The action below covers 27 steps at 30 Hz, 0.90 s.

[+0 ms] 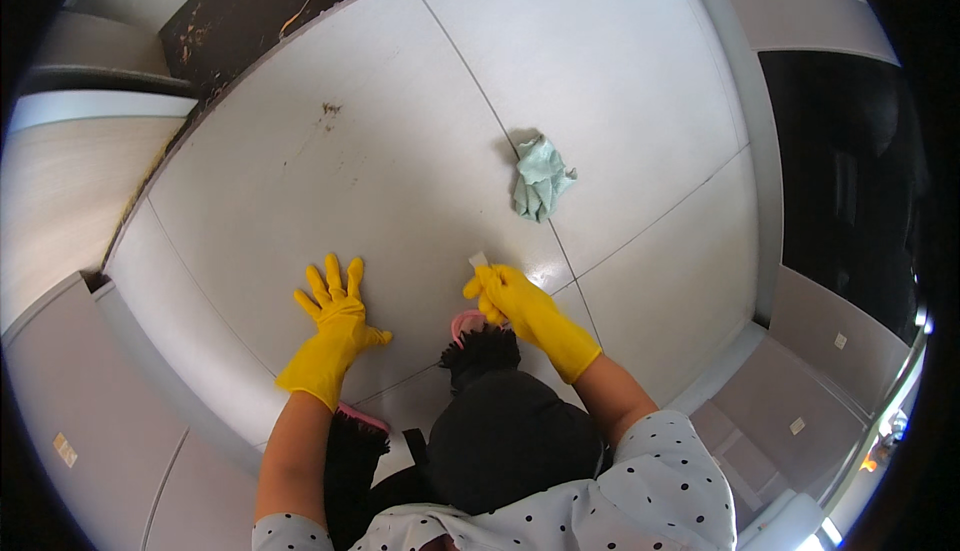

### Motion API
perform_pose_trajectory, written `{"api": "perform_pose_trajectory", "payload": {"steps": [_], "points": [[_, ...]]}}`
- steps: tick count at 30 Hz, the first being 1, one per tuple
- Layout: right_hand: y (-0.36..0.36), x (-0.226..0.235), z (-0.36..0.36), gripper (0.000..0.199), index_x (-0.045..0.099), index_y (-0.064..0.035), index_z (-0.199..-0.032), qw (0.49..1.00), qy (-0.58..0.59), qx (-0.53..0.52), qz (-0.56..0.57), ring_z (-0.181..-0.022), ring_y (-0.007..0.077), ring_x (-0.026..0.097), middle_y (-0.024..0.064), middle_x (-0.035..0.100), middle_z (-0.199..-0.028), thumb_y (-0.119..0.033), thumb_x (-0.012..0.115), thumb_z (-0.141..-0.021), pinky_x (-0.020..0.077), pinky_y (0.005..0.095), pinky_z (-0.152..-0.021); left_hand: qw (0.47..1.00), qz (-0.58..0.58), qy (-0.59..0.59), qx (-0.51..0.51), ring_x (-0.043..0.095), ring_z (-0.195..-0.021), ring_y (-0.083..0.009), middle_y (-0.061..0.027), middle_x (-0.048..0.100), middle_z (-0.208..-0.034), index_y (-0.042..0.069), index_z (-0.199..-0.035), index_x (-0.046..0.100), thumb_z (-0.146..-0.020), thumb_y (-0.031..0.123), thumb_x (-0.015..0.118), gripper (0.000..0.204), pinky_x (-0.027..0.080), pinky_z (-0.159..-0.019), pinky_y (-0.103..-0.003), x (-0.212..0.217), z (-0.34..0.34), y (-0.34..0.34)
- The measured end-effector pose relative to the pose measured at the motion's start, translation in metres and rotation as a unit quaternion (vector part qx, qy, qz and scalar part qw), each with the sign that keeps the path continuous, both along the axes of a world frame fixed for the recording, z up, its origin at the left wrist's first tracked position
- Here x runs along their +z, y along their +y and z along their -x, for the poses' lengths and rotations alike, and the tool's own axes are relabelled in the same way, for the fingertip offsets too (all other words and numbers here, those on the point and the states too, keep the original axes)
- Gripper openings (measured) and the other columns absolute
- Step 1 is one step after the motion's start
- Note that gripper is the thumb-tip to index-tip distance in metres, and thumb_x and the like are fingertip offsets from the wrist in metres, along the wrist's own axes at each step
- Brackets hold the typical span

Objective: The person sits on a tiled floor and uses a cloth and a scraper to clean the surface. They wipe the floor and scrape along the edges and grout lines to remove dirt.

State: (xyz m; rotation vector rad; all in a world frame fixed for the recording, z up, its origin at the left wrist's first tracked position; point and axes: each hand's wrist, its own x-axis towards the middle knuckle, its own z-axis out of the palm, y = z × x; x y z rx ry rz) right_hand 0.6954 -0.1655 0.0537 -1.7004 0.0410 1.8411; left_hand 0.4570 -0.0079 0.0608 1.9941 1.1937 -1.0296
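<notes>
Both my hands wear yellow rubber gloves. My left hand (338,316) is spread with its fingers apart, palm down at the pale tiled floor (400,151), and holds nothing. My right hand (508,299) is closed around a small whitish flat piece (478,260), whose end sticks out past the fingers; the rest is hidden in the glove, so its kind is unclear. A crumpled light green cloth (541,181) lies on the floor ahead of my right hand, apart from it. Dark brown crumbs (331,109) and faint smears are on the tile farther ahead, to the left.
Grey cabinets (110,421) line the left side, with more cabinets and a black glossy panel (850,171) on the right. A dark marble threshold (270,11) crosses the far left beside an open door (90,171). My knee (510,441) and pink slippers (464,325) are close below my hands.
</notes>
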Motion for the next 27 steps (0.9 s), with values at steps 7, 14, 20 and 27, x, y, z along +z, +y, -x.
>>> {"api": "perform_pose_trajectory", "payload": {"steps": [7,14,20,27], "points": [[-0.021,0.006,-0.005,0.048,0.065,-0.0036,-0.086,0.976,-0.01,0.2,0.081,-0.054,0.0144,0.055,0.0063,0.061,-0.066,-0.043,0.044,-0.101,0.043,0.0262,-0.051,1.0,-0.007,0.012,-0.002,-0.008,-0.146,-0.0503,-0.0229,-0.007,-0.162,0.018,-0.157,0.011,-0.048,0.049,0.092,0.14,-0.002,-0.11,-0.07,0.004,-0.003,0.0],[-0.011,-0.009,0.009,0.051,0.066,-0.0026,-0.084,0.98,-0.015,0.184,0.071,-0.046,0.0158,0.052,0.005,0.061,-0.063,-0.047,0.047,-0.1,0.0408,0.0294,-0.045,1.0,-0.013,0.019,-0.009,-0.006,-0.146,-0.051,-0.0215,-0.004,-0.162,0.021,-0.157,0.012,-0.049,0.048,0.091,0.137,0.0,-0.11,-0.07,0.007,-0.002,0.003],[0.011,0.007,0.0,0.043,0.066,-0.0024,-0.097,0.992,0.011,0.117,-0.052,-0.051,0.0125,0.053,0.0033,0.06,-0.067,-0.042,0.048,-0.1,0.0425,0.0263,-0.048,1.0,-0.018,0.013,-0.01,-0.007,-0.146,-0.05,-0.0216,-0.004,-0.162,0.021,-0.157,0.011,-0.049,0.048,0.091,0.138,0.0,-0.11,-0.071,0.01,-0.012,0.005],[-0.078,0.001,-0.059,0.034,0.062,-0.0044,-0.106,0.947,-0.026,-0.312,0.066,-0.052,0.0097,0.048,0.0008,0.058,-0.071,-0.034,0.046,-0.102,0.0393,0.0224,-0.047,0.999,-0.03,0.024,-0.007,-0.01,-0.147,-0.0484,-0.0243,-0.006,-0.161,0.017,-0.157,0.009,-0.044,0.05,0.092,0.144,-0.002,-0.111,-0.068,0.009,-0.011,-0.004]]}}
